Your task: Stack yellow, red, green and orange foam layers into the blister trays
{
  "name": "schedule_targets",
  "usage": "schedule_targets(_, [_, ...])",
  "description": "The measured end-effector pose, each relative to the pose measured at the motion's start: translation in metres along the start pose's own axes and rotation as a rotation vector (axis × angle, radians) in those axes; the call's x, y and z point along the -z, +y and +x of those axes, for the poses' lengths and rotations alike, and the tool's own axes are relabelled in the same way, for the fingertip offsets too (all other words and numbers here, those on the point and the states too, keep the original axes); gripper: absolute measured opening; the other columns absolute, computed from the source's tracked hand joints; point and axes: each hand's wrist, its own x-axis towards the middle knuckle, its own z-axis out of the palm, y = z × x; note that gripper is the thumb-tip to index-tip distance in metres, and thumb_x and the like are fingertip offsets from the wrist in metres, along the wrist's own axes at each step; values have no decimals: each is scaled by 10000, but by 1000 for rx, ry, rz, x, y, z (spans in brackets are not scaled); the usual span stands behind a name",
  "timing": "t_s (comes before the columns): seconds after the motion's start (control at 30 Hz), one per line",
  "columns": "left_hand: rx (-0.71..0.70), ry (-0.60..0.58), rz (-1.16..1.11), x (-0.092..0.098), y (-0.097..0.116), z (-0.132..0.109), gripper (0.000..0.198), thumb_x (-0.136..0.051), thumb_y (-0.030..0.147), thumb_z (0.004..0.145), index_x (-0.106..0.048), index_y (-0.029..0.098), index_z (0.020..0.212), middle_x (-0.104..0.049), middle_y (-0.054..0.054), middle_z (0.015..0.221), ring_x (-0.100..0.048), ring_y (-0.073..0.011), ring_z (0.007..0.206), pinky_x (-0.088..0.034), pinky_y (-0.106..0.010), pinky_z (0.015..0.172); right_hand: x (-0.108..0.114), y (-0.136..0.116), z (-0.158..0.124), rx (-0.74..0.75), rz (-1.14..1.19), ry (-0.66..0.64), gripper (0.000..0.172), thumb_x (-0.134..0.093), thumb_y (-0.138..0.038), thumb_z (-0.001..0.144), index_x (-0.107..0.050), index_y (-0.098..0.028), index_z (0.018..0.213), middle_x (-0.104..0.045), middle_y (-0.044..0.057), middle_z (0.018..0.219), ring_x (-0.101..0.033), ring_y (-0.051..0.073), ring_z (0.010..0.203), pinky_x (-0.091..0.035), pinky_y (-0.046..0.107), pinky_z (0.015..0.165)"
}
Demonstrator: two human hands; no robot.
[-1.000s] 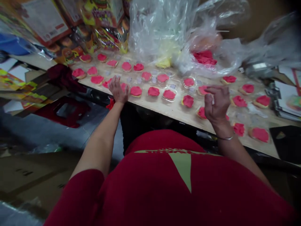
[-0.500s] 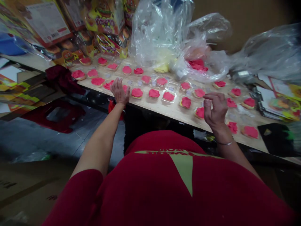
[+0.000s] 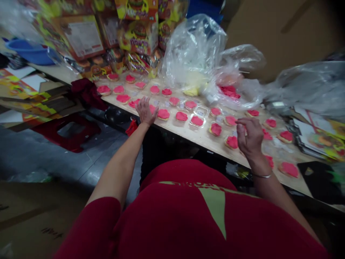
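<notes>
Pink dough-like pieces on pale yellow bases lie in loose rows along the wooden table (image 3: 185, 133), several in clear plastic trays. My left hand (image 3: 146, 112) is at the table's front edge, fingers spread, beside a pink piece (image 3: 163, 114); it partly covers another piece. Over the right part of the rows, my right hand (image 3: 251, 138) has bent fingers with the thumb apart, and nothing shows between them. Close to it are a pink piece (image 3: 231, 142) and one on its far side (image 3: 230, 120). An open clear tray (image 3: 197, 120) holds a piece mid-table.
Packaged toy burger boxes (image 3: 138, 34) are stacked at the back left, near a blue basin (image 3: 29, 50). Clear plastic bags (image 3: 194, 54) stand behind the rows, one with pink material (image 3: 229, 92). Printed cards (image 3: 309, 133) lie at right. A red stool (image 3: 88, 135) is below left.
The view has tipped, so the table and its things sit lower in the picture, with the left side shifted rightward. Both hands keep nearly the same pose over the same pieces.
</notes>
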Motion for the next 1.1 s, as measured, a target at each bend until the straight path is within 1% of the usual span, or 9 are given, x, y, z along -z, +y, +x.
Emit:
schedule_targets(0.23, [-27,27,66,-4,-1,3,670,-544,497,813,-461,118,1359,-404,-209,1465,-350,-341,1344,-162,-521,1135,-5,16,-10,-104,94,-31,230,-436,-293,942,-637,-181,958,-632,102,954,-580,238,955,-463,425,874])
schedule_targets(0.4, [-30,22,101,-2,2,3,660,-526,498,819,-471,104,1346,-439,-211,1436,-361,-330,1342,-165,-497,1137,-13,27,-11,-128,124,-14,234,-435,-298,947,-635,-177,962,-634,101,950,-574,236,954,-457,426,878])
schedule_targets(0.53, [-38,18,108,3,2,4,643,-495,490,831,-467,102,1343,-451,-216,1427,-373,-339,1338,-189,-506,1126,-26,31,-5,-126,172,-20,209,-446,-285,943,-631,-190,962,-637,86,916,-586,239,919,-476,411,829])
schedule_targets(0.63, [-68,18,113,4,-3,5,645,-490,504,830,-468,109,1339,-464,-219,1413,-388,-341,1335,-215,-500,1121,-39,37,10,-142,246,-48,197,-452,-287,942,-630,-210,973,-644,81,946,-595,246,942,-480,421,841])
schedule_targets(0.77, [-95,46,120,1,-12,9,626,-480,507,835,-456,147,1347,-471,-212,1407,-392,-357,1335,-226,-538,1112,-59,57,48,-269,415,-4,214,-453,-337,950,-626,-212,957,-635,83,963,-602,235,953,-491,411,853])
schedule_targets(0.87, [-117,52,132,1,-18,11,591,-486,478,841,-452,183,1352,-479,-199,1400,-406,-357,1330,-259,-542,1105,-87,78,86,-425,561,2,264,-503,-428,922,-609,-202,1009,-642,88,992,-618,232,929,-497,422,853])
schedule_targets(0.97, [-162,68,140,0,-24,10,576,-508,443,835,-437,232,1366,-503,-185,1373,-448,-370,1296,-304,-572,1076,-135,103,134,-559,719,-51,477,-605,-532,826,-550,-196,1160,-614,128,1168,-624,261,1001,-501,461,877])
schedule_targets(1.03, [-209,86,152,-1,-30,10,605,-526,411,830,-389,277,1404,-515,-178,1356,-468,-382,1276,-331,-598,1050,-173,121,175,-621,762,-66,657,-664,-577,748,-503,-186,1251,-540,167,1307,-593,297,1101,-487,480,919])
schedule_targets(1.1, [-251,99,166,-3,-36,9,660,-534,386,826,-322,328,1448,-520,-173,1348,-480,-397,1259,-350,-624,1022,-207,139,222,-685,745,-57,835,-707,-590,686,-434,-152,1343,-451,202,1406,-525,333,1209,-449,484,988])
